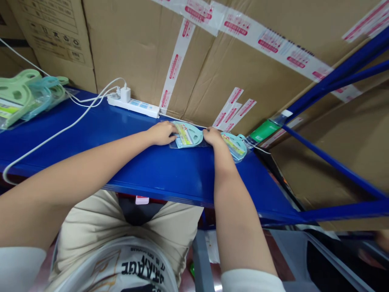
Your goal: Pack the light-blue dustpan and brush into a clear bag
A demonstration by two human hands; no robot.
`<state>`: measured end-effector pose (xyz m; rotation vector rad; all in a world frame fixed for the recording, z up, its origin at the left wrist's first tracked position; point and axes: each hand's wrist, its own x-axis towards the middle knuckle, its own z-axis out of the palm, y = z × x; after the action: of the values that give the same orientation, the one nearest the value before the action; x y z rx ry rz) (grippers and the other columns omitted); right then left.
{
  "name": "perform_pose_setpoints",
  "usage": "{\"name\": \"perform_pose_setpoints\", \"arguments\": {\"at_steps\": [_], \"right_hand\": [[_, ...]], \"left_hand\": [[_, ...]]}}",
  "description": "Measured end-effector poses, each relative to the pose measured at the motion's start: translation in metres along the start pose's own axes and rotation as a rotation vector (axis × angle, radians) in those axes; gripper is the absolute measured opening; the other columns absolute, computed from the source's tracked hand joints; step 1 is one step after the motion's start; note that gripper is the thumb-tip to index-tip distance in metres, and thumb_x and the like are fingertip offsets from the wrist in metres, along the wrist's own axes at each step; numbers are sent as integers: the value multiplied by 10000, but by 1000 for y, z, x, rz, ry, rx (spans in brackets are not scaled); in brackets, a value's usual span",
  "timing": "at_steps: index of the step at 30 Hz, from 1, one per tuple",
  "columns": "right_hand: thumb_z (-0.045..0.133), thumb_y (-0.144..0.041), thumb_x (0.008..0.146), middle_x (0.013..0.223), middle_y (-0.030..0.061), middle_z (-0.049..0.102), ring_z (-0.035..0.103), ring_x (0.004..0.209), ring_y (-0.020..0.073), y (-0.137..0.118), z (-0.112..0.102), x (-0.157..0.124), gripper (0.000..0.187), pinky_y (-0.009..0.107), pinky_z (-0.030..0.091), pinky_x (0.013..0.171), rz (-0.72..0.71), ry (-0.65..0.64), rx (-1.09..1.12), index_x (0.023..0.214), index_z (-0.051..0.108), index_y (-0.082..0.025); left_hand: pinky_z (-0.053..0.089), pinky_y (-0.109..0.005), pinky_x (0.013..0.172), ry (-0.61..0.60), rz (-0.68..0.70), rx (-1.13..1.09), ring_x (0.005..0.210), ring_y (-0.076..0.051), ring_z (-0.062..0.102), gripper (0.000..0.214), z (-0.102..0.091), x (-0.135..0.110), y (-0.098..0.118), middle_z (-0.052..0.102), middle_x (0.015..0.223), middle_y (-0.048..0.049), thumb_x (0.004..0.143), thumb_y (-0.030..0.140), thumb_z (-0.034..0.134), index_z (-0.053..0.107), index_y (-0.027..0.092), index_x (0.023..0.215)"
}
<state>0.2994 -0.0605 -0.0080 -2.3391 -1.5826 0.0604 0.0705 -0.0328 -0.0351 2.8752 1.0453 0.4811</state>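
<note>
A light blue plastic item in a clear packet (189, 135) lies on the blue shelf (136, 162) near the cardboard wall. My left hand (161, 133) grips the packet's left edge with curled fingers. My right hand (213, 137) holds its right edge, fingers closed over it. A second light blue packet (236, 146) lies just right of my right hand, partly under it.
A white power strip (133, 105) with a plugged charger and white cables (60, 129) runs along the back left. Green and blue packed items (24, 95) are piled at far left. Taped cardboard boxes (212, 52) stand behind; blue rack bars (334, 162) are at right.
</note>
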Motion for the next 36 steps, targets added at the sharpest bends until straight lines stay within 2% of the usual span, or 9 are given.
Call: {"name": "perform_pose_setpoints", "arguments": {"at_steps": [4, 7, 12, 17, 21, 26, 31, 36], "right_hand": [[508, -235, 974, 1224, 171, 745, 681, 1193, 273, -3, 1, 2, 299, 288, 491, 976, 9, -31, -10, 1099, 759, -131], [521, -237, 963, 1165, 168, 765, 699, 1147, 268, -4, 0, 2, 276, 267, 500, 922, -7, -42, -36, 1001, 776, -141], [510, -254, 968, 1115, 167, 776, 717, 1066, 261, -7, -3, -1, 289, 252, 499, 846, -30, -97, -44, 954, 771, -132], [505, -266, 974, 1063, 160, 780, 721, 993, 250, -10, -7, -6, 300, 249, 493, 804, -25, -125, -36, 929, 766, -126], [512, -260, 969, 963, 133, 778, 714, 893, 221, -10, -5, -5, 290, 244, 487, 776, -46, -137, -8, 924, 764, -124], [497, -258, 973, 877, 117, 762, 695, 807, 204, -9, -4, -3, 304, 251, 480, 755, -45, -158, 9, 947, 762, -109], [504, -252, 966, 886, 112, 765, 696, 826, 205, -9, -4, -3, 297, 248, 477, 754, -66, -142, 9, 912, 764, -119], [516, -258, 950, 806, 87, 753, 691, 793, 201, -7, -4, -2, 282, 249, 483, 751, -72, -148, 24, 885, 761, -136]], "left_hand": [[418, -371, 1098, -52, -35, 3, 1294, -252, 564, 438, -3, -2, 2, 667, 1393, -85, 945, 334, 474, 696, 225, 1307], [390, -444, 1122, -91, -79, -2, 1339, -287, 512, 468, -5, -3, 4, 610, 1457, -77, 960, 371, 445, 664, 270, 1361], [418, -501, 1080, -113, -118, -4, 1335, -324, 499, 488, -7, -5, 8, 589, 1453, -97, 977, 376, 399, 633, 275, 1394], [448, -436, 1043, 3, -40, -40, 1207, -298, 595, 419, -8, -5, 3, 685, 1263, -126, 922, 421, 532, 731, 199, 1215], [478, -371, 985, 48, 18, -107, 1064, -247, 665, 320, -5, -2, -3, 737, 1105, -116, 885, 354, 591, 767, 161, 1070], [501, -317, 910, 74, 64, -241, 966, -196, 693, 250, -2, 0, -9, 766, 1042, -85, 843, 273, 612, 788, 171, 989], [507, -301, 832, 76, 59, -312, 884, -182, 697, 213, 1, 1, -11, 780, 961, -72, 822, 330, 667, 801, 190, 910], [505, -299, 829, 84, 55, -345, 882, -184, 705, 201, 2, 1, -9, 782, 932, -71, 813, 353, 686, 794, 188, 856]]}}
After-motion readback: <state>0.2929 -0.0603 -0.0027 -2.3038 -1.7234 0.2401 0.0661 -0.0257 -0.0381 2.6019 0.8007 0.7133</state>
